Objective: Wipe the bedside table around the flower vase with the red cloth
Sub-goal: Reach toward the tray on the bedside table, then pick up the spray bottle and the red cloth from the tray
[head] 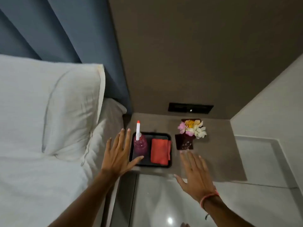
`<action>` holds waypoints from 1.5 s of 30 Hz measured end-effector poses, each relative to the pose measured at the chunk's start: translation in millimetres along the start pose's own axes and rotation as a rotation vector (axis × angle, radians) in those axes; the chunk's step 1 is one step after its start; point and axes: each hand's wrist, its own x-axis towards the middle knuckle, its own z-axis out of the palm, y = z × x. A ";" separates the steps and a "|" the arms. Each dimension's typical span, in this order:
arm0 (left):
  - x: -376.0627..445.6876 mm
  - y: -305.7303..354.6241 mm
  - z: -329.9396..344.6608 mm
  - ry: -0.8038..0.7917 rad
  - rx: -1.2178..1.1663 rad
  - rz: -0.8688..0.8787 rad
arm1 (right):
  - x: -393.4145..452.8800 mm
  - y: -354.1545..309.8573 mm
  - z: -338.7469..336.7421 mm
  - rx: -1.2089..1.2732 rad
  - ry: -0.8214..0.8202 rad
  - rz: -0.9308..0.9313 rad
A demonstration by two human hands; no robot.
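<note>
The folded red cloth (159,151) lies in the right half of a black tray (169,161) on the grey bedside table (218,154). A pink spray bottle (140,144) with a white nozzle stands in the tray's left half. To the right of the tray stands the dark flower vase (185,142), holding pink, white and yellow flowers (192,129). My left hand (118,154) hovers flat and empty at the tray's left edge, its thumb over the tray corner. My right hand (195,174) is spread open over the table's front edge, just below the vase, holding nothing.
A bed with white pillows (54,112) and sheet fills the left side, touching the table. Behind it is a blue padded headboard (68,30). A black switch panel (190,108) is set in the brown wall behind the table. Glossy floor tiles (164,202) lie below.
</note>
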 end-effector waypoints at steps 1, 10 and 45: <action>4.1 -3.1 25.2 -0.047 -0.034 -0.019 | -1.6 7.4 24.9 -0.007 -0.026 0.012; 86.7 4.2 142.2 0.000 -0.938 -0.197 | 7.4 60.5 138.3 0.046 -0.041 0.239; 33.7 100.5 144.3 -0.135 -0.307 0.473 | -14.5 118.9 152.9 0.091 -0.113 0.321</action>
